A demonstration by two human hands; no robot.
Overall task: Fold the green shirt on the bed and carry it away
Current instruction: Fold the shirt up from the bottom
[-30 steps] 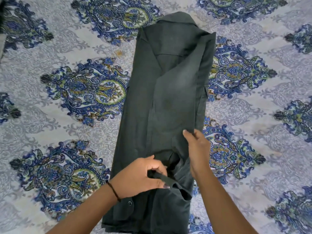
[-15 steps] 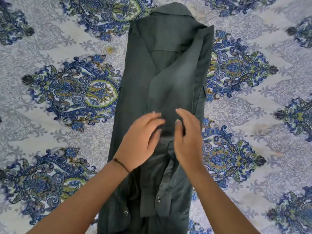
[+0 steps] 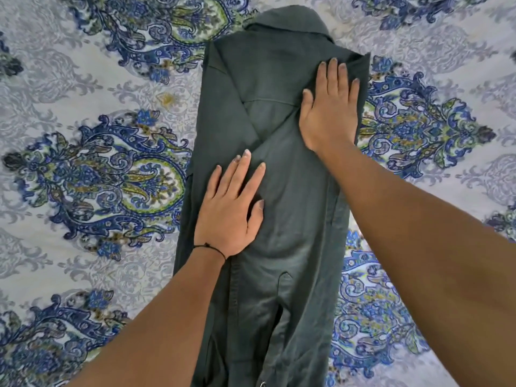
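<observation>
Pressing flat on the cloth, the left hand lies open with its fingers spread on the middle of the green shirt, and a thin dark thread goes around its wrist. The right hand is also open and flat, higher up near the shoulder part, its fingertips close to the upper right corner of the folded side. Neither hand grips anything.

What could go wrong, I think: the sides are only laid over each other, so when the hands lift, the upper flap may spring open or slide. If the next fold starts from the lower end, the loose part there, where a cuff or placket with a button hangs, could slip out and spoil the shape. Carrying it with a weak hold may let the layers fall apart.

The shirt lies on the bed, over a sheet with blue and green ornaments. It is dark green, folded into a long narrow strip, collar at the far end. The cloth looks soft, with some light creases.
</observation>
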